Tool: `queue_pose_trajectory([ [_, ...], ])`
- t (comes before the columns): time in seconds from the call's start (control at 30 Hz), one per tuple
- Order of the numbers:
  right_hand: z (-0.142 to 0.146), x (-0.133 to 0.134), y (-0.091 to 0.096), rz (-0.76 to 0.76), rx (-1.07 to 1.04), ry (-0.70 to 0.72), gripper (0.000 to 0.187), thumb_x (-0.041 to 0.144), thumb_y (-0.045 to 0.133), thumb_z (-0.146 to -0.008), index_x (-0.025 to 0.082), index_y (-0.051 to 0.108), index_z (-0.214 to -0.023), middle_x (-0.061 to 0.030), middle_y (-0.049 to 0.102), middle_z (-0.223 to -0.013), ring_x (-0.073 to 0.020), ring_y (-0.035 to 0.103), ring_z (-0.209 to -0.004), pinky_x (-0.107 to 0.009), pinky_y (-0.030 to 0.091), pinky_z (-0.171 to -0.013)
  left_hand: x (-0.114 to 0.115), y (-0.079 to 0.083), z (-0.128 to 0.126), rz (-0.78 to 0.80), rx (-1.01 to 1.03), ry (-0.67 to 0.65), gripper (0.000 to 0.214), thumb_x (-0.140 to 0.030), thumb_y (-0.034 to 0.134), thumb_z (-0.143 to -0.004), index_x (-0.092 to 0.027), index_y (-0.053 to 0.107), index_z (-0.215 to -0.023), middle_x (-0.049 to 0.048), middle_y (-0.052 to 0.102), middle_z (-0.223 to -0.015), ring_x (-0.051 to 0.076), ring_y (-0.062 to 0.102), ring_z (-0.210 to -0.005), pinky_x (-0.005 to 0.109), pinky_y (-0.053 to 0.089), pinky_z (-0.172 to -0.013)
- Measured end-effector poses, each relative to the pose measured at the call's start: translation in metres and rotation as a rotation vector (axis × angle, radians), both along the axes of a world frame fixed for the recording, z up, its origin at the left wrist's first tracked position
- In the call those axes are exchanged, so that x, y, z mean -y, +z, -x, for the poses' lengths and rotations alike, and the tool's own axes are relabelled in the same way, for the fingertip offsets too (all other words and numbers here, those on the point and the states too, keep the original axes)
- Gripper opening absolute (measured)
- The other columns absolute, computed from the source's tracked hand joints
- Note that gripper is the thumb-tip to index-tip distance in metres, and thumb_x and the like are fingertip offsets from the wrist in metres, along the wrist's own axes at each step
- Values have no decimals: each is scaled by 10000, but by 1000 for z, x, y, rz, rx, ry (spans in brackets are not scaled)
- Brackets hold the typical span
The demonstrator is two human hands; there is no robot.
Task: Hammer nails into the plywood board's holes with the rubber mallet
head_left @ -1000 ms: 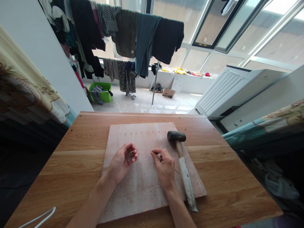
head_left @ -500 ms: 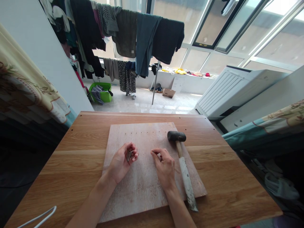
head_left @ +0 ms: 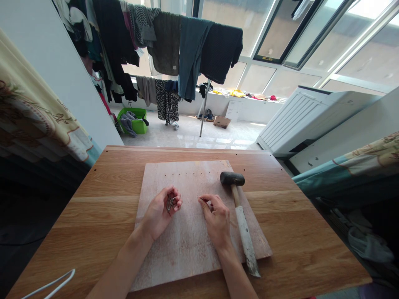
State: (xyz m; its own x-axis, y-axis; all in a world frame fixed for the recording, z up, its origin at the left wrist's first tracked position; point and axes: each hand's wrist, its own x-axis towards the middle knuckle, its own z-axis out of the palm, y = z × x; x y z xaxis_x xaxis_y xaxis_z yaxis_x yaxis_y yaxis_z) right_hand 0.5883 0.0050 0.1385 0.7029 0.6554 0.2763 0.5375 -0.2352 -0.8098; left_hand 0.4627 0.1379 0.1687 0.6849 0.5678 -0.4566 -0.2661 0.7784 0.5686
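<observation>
My left hand (head_left: 163, 209) is cupped palm up over the board, its fingers curled around several metal nails (head_left: 170, 203). To its right, my right hand (head_left: 216, 216) is closed in a pinch just above the board. What looks like a nail barely shows at its fingertips, mostly hidden by them. Under both hands lies a pale wooden board (head_left: 177, 249) with a row of small dark holes or marks near its far edge. A mallet (head_left: 245, 232) with a black head and a whitish wrapped handle rests on the board's right side, beside my right hand.
The board lies on a brown wooden table (head_left: 299, 232). A white wire hanger (head_left: 60, 282) is at the near left. Beyond the table stand a clothes rack with hanging laundry (head_left: 195, 54), a green basin (head_left: 139, 124) and a white appliance (head_left: 305, 112). Curtains hang at both sides.
</observation>
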Motion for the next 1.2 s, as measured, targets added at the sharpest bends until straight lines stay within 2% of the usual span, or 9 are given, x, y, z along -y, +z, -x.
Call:
queue_pose_trajectory([
  [0.47,0,0,-1,1,2,4,223,361,605,-983,228,745,-872,-39,718,-852,-214,650,-780,-318,491,-705,0,-2,1,-12,13,-13,195,-259,681,-867,-138,626,-724,4,576,-648,106,562,-563,187,441,-481],
  [0.83,3,-1,2,-18,-7,-32,208,350,633,-963,209,765,-885,-52,744,-852,-179,643,-662,-296,541,-644,0,-2,0,-8,18,-6,192,-253,690,-863,-138,622,-725,2,579,-646,103,562,-562,185,437,-479],
  [1.2,3,0,2,-29,23,-58,261,396,639,-965,196,790,-895,-71,765,-842,-191,651,-663,-304,537,-622,0,0,1,11,4,-6,193,-246,686,-865,-134,622,-722,4,583,-648,102,567,-556,190,439,-481],
])
